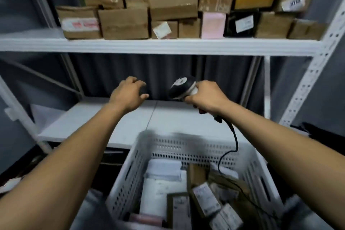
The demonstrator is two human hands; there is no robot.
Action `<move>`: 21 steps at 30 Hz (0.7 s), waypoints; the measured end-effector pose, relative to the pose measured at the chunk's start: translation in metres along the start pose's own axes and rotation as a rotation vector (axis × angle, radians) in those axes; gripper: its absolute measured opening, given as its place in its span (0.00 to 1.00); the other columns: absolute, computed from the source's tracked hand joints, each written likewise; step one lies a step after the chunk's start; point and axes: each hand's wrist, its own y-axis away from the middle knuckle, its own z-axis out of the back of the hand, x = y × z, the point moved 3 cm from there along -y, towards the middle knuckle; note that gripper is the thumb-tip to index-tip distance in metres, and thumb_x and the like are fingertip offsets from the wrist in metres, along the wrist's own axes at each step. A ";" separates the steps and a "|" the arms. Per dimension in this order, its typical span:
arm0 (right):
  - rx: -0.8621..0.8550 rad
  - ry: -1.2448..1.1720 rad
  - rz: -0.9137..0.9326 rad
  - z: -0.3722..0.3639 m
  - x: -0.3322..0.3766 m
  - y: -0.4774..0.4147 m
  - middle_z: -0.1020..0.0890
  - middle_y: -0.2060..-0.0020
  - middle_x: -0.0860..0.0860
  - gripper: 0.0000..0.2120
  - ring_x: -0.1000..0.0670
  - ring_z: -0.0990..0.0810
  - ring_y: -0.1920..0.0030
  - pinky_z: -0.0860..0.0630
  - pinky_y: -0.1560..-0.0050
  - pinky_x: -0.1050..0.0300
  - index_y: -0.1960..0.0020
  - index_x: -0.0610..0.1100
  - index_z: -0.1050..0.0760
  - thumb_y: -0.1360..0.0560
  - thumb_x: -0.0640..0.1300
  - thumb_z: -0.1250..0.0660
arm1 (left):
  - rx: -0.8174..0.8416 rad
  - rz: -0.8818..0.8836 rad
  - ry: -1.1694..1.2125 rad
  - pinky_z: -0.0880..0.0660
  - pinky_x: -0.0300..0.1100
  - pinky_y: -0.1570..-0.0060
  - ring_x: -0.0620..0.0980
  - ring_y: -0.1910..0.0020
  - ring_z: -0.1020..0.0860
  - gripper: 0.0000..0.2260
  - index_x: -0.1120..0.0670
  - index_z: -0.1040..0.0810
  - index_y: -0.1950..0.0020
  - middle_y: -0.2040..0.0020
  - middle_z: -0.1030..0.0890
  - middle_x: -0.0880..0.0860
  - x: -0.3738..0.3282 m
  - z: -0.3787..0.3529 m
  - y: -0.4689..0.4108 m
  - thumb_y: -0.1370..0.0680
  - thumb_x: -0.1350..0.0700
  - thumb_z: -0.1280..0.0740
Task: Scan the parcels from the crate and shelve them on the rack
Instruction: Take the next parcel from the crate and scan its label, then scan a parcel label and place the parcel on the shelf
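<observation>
Left hand (128, 97) open, empty; right hand (207, 97) grips scanner (182, 87). Parcels (204, 199) in crate (134, 170) probably light, stiff: grasp by opposite edges.

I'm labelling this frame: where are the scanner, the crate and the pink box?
scanner (182, 87), head view, on its black head.
crate (186, 147), head view, on its far wall.
pink box (212, 24), head view, on its front face.
</observation>
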 end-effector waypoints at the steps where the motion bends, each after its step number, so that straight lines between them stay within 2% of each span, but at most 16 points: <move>1: 0.032 0.018 -0.019 -0.007 -0.016 0.008 0.17 0.68 0.45 0.10 0.47 0.18 0.74 0.20 0.67 0.52 0.59 0.39 0.22 0.31 0.46 0.30 | 0.019 -0.006 0.011 0.32 0.53 0.33 0.60 0.30 0.34 0.22 0.51 0.30 0.28 0.26 0.36 0.57 -0.007 -0.016 0.007 0.21 0.46 0.35; 5: 0.152 0.097 -0.084 -0.030 -0.080 0.037 0.17 0.68 0.47 0.11 0.49 0.19 0.76 0.20 0.65 0.53 0.59 0.41 0.23 0.31 0.49 0.29 | 0.172 -0.017 0.040 0.34 0.51 0.32 0.59 0.29 0.35 0.24 0.52 0.31 0.27 0.26 0.36 0.57 -0.039 -0.090 0.037 0.21 0.46 0.35; 8: 0.200 0.113 -0.105 -0.045 -0.121 0.054 0.19 0.66 0.49 0.10 0.48 0.20 0.71 0.22 0.65 0.53 0.59 0.43 0.24 0.30 0.49 0.29 | 0.288 -0.021 0.072 0.34 0.51 0.31 0.58 0.28 0.36 0.23 0.51 0.31 0.27 0.25 0.37 0.58 -0.056 -0.144 0.060 0.21 0.46 0.35; 10: 0.240 0.156 -0.122 -0.057 -0.148 0.062 0.22 0.65 0.50 0.10 0.48 0.23 0.65 0.26 0.64 0.55 0.59 0.45 0.25 0.30 0.50 0.28 | 0.363 -0.029 0.080 0.35 0.51 0.30 0.58 0.27 0.37 0.23 0.51 0.32 0.27 0.25 0.37 0.57 -0.066 -0.179 0.077 0.21 0.47 0.36; 14: 0.354 0.217 -0.140 -0.082 -0.208 0.071 0.28 0.68 0.52 0.13 0.51 0.30 0.66 0.34 0.60 0.56 0.65 0.48 0.32 0.27 0.51 0.32 | 0.507 -0.071 0.071 0.35 0.46 0.32 0.57 0.28 0.35 0.22 0.51 0.32 0.26 0.25 0.36 0.56 -0.091 -0.243 0.107 0.20 0.49 0.37; 16: 0.364 0.205 -0.181 -0.087 -0.234 0.078 0.27 0.68 0.51 0.13 0.50 0.28 0.65 0.33 0.63 0.55 0.64 0.45 0.30 0.27 0.50 0.32 | 0.577 -0.074 0.087 0.33 0.46 0.34 0.57 0.29 0.34 0.21 0.51 0.31 0.27 0.26 0.36 0.56 -0.101 -0.271 0.120 0.20 0.49 0.37; 19: 0.379 0.141 -0.245 -0.091 -0.270 0.087 0.31 0.72 0.52 0.18 0.54 0.32 0.70 0.39 0.70 0.60 0.68 0.46 0.36 0.26 0.48 0.30 | 0.691 -0.050 0.103 0.33 0.46 0.33 0.57 0.28 0.35 0.23 0.50 0.33 0.26 0.26 0.37 0.55 -0.112 -0.310 0.138 0.20 0.48 0.36; 21: 0.395 0.130 -0.254 -0.096 -0.283 0.089 0.30 0.71 0.54 0.14 0.56 0.32 0.69 0.38 0.69 0.61 0.66 0.45 0.31 0.25 0.48 0.30 | 0.735 -0.020 0.091 0.32 0.45 0.34 0.56 0.29 0.35 0.23 0.49 0.33 0.26 0.26 0.36 0.55 -0.113 -0.328 0.148 0.20 0.47 0.37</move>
